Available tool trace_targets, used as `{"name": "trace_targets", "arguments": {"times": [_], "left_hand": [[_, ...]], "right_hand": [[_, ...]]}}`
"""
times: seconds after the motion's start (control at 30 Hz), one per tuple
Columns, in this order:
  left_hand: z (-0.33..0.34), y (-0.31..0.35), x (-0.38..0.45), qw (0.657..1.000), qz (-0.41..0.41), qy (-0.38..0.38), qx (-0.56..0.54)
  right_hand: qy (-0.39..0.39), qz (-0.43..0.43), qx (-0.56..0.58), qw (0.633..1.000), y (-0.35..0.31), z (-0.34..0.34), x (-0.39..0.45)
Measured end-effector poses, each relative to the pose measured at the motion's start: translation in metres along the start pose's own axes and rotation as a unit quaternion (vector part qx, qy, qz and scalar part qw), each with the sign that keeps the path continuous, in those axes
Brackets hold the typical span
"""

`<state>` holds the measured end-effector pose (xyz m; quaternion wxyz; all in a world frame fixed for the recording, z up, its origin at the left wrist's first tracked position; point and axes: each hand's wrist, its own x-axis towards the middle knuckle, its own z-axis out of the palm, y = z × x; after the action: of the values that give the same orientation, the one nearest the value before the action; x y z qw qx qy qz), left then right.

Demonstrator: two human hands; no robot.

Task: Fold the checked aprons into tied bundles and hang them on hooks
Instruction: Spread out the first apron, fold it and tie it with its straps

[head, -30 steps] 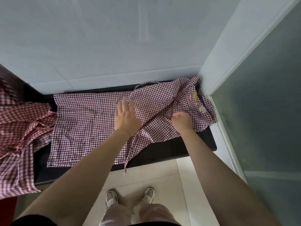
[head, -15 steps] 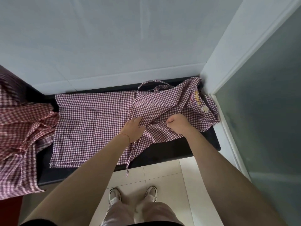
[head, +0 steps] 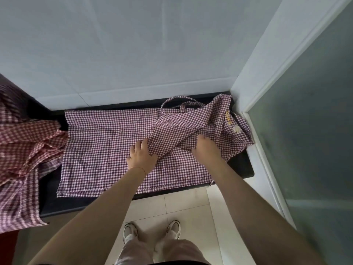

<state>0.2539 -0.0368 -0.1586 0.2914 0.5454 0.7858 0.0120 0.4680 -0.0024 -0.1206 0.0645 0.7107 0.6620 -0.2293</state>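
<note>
I see the checked apron [head: 107,142] spread flat on the dark surface [head: 240,165], its bib end folded back toward the middle. My left hand [head: 142,157] lies on the cloth with fingers tucked under the folded edge; my right hand [head: 205,148] presses the fold, though I cannot tell whether it pinches. The cloth looks thin, limp and light, so I'd take it by hems and corners. The neck loop [head: 179,101] shows; the ties are mostly hidden. More aprons [head: 24,150] sit left, cut off.
</note>
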Motion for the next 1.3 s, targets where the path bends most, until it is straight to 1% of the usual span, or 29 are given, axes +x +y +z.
{"name": "trace_targets", "arguments": {"times": [0.07, 0.13, 0.23, 0.37, 0.43, 0.5, 0.57, 0.63, 0.67, 0.73, 0.77, 0.8, 0.83, 0.9, 0.93, 0.97, 1.0, 1.03, 1.07, 1.1, 1.13, 1.17, 1.2, 1.23, 1.3], "left_hand": [[0.002, -0.004, 0.000, 1.000, 0.003, -0.010, 0.016], [0.002, -0.007, -0.001, 1.000, -0.001, -0.017, 0.023], [0.000, -0.012, -0.002, 0.999, -0.005, -0.036, 0.029], [0.000, -0.021, -0.007, 0.996, -0.003, -0.057, 0.069], [0.002, -0.024, -0.009, 0.992, -0.003, -0.071, 0.101], [0.004, -0.024, -0.009, 0.989, 0.000, -0.084, 0.125], [0.005, -0.022, -0.008, 0.988, 0.001, -0.086, 0.127], [0.004, -0.022, -0.007, 0.992, 0.003, -0.075, 0.104], [0.002, -0.024, -0.005, 0.995, 0.005, -0.061, 0.073], [-0.002, -0.029, -0.001, 0.999, 0.012, -0.030, -0.010], [-0.005, -0.032, -0.001, 0.999, 0.020, -0.022, -0.037], [-0.007, -0.033, -0.001, 0.998, 0.033, -0.021, -0.039], [-0.010, -0.034, -0.003, 0.998, 0.047, -0.021, -0.028], [-0.010, -0.036, -0.007, 0.997, 0.076, 0.006, -0.031], [-0.009, -0.036, -0.010, 0.992, 0.109, 0.038, -0.047], [-0.009, -0.038, -0.013, 0.984, 0.153, 0.073, -0.059], [-0.009, -0.039, -0.016, 0.972, 0.203, 0.099, -0.059], [-0.011, -0.040, -0.020, 0.960, 0.252, 0.108, -0.047], [-0.012, -0.040, -0.024, 0.951, 0.294, 0.095, -0.023], [-0.015, -0.040, -0.031, 0.948, 0.314, 0.055, 0.014], [-0.018, -0.039, -0.037, 0.951, 0.304, -0.003, 0.056], [-0.022, -0.042, -0.040, 0.957, 0.269, -0.054, 0.092], [-0.023, -0.046, -0.041, 0.963, 0.229, -0.089, 0.114], [-0.024, -0.053, -0.040, 0.968, 0.194, -0.109, 0.120], [-0.024, -0.066, -0.038, 0.973, 0.162, -0.119, 0.115]], "right_hand": [[-0.052, 0.010, 0.023, 0.998, -0.005, 0.022, -0.003], [-0.070, 0.041, 0.016, 0.997, -0.004, 0.036, -0.001], [-0.049, 0.057, 0.031, 0.997, 0.009, 0.039, 0.006], [-0.019, 0.064, 0.035, 0.997, 0.029, 0.030, 0.019], [0.011, 0.043, 0.008, 0.999, 0.022, 0.026, 0.013], [0.030, -0.014, -0.014, 0.999, 0.004, 0.029, 0.001], [-0.005, -0.058, -0.038, 0.998, -0.010, 0.037, -0.012], [-0.052, -0.058, -0.071, 0.994, -0.011, 0.047, -0.014], [-0.068, -0.045, -0.086, 0.993, -0.007, 0.050, -0.011], [-0.090, -0.016, -0.083, 0.992, 0.002, 0.047, -0.002], [-0.088, -0.009, -0.069, 0.994, 0.003, 0.042, 0.000], [-0.071, -0.012, -0.055, 0.996, 0.001, 0.036, 0.002], [-0.028, -0.031, -0.051, 0.998, -0.005, 0.031, 0.001], [0.083, -0.099, -0.077, 0.989, -0.023, 0.022, -0.001], [0.125, -0.140, -0.082, 0.979, -0.034, 0.020, -0.003], [0.151, -0.180, -0.084, 0.968, -0.046, 0.019, -0.004], [0.162, -0.218, -0.086, 0.959, -0.057, 0.019, -0.005], [0.157, -0.255, -0.095, 0.950, -0.068, 0.019, -0.006], [0.133, -0.291, -0.117, 0.940, -0.078, 0.018, -0.006], [0.100, -0.322, -0.149, 0.929, -0.087, 0.018, -0.008], [0.065, -0.341, -0.188, 0.919, -0.094, 0.020, -0.009], [0.032, -0.347, -0.231, 0.908, -0.099, 0.022, -0.010], [0.008, -0.340, -0.271, 0.901, -0.100, 0.025, -0.010], [-0.013, -0.330, -0.312, 0.891, -0.103, 0.028, -0.008], [-0.033, -0.294, -0.381, 0.876, -0.103, 0.031, -0.006]]}}
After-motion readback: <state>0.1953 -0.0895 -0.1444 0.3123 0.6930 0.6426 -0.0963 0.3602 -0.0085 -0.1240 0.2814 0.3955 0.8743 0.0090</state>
